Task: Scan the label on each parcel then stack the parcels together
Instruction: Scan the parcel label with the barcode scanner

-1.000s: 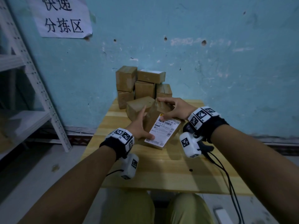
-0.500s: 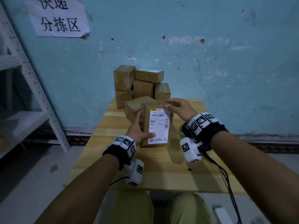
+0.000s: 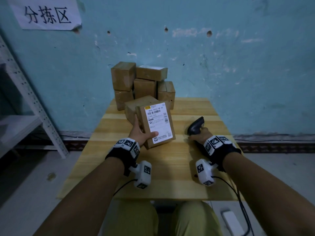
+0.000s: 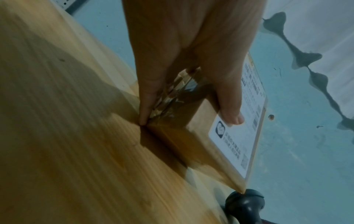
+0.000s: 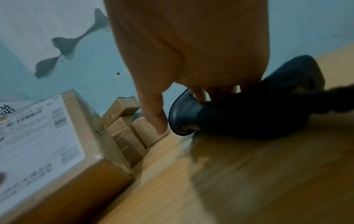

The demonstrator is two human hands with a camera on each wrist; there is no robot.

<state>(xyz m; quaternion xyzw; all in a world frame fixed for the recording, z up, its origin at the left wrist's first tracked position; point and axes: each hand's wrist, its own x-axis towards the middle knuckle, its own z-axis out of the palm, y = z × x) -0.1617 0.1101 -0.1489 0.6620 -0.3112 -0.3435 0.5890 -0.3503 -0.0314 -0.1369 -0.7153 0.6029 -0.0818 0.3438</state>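
Note:
My left hand (image 3: 141, 132) grips a brown cardboard parcel (image 3: 156, 124) by its left side, thumb on the white label, and holds it tilted up on the wooden table (image 3: 167, 167). The left wrist view has the same parcel (image 4: 191, 136) with my thumb on the label and its lower edge on the table. To the right, my right hand (image 3: 200, 135) wraps the handle of a dark barcode scanner (image 3: 196, 126) lying on the table. In the right wrist view the fingers curl over the scanner (image 5: 239, 119); the index finger hangs free beside its head.
Several brown parcels (image 3: 143, 82) are piled against the blue wall at the table's far edge, one (image 3: 136, 104) just behind the held parcel. A white metal shelf (image 3: 25, 99) stands at the left. A cable runs from my right wrist off the table's front edge.
My right hand let go of the parcel's top and moved right onto the scanner. My left hand alone now holds the parcel, label turned up toward me.

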